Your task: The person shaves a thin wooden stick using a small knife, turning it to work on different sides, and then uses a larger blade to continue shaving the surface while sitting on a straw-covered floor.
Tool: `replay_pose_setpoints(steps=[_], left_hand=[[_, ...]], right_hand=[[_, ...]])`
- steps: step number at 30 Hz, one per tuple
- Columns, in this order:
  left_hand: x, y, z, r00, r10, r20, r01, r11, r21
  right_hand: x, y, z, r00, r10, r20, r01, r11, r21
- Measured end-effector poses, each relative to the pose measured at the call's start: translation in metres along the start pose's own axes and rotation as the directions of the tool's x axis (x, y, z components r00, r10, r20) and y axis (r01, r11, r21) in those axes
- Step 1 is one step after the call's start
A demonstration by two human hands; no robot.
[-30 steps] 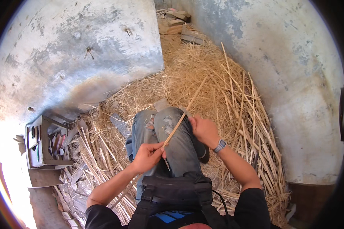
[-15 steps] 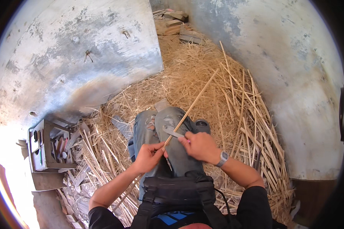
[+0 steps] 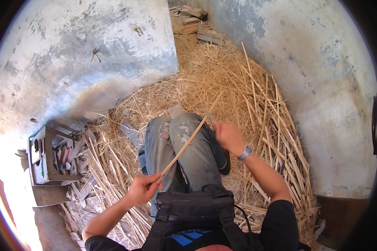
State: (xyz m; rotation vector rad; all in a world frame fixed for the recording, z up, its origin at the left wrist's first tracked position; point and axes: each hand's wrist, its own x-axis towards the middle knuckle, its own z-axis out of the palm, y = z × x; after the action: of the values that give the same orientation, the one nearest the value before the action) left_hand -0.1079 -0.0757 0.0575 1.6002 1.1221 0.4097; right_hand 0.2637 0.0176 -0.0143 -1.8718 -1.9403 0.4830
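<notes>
We've got the left hand (image 3: pixel 143 189) pinched shut on the near end of a thin bamboo strip (image 3: pixel 187 142) lying slantwise over our jeans. Right hand (image 3: pixel 227 136) is closed by its far end; can't tell on what. Grey wooden toolbox (image 3: pixel 46 157) sits left in the straw (image 3: pixel 222 75).
</notes>
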Motion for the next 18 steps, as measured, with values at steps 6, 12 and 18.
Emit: replay_pose_setpoints(steps=[6,12,18], left_hand=[[-0.032,-0.013,-0.005,0.997,-0.063,-0.053,0.055,0.988,-0.141],[0.003,-0.006,-0.007,0.999,-0.038,-0.015,0.038,0.999,0.021],[0.051,-0.001,0.015,0.971,0.211,-0.114,-0.192,0.969,0.155]], right_hand=[[0.033,0.062,-0.014,0.980,0.114,-0.164,-0.109,0.993,0.039],[0.010,-0.023,-0.046,0.992,0.000,-0.124,0.023,0.982,0.190],[-0.034,-0.072,-0.015,0.984,-0.138,0.109,0.140,0.990,-0.013]])
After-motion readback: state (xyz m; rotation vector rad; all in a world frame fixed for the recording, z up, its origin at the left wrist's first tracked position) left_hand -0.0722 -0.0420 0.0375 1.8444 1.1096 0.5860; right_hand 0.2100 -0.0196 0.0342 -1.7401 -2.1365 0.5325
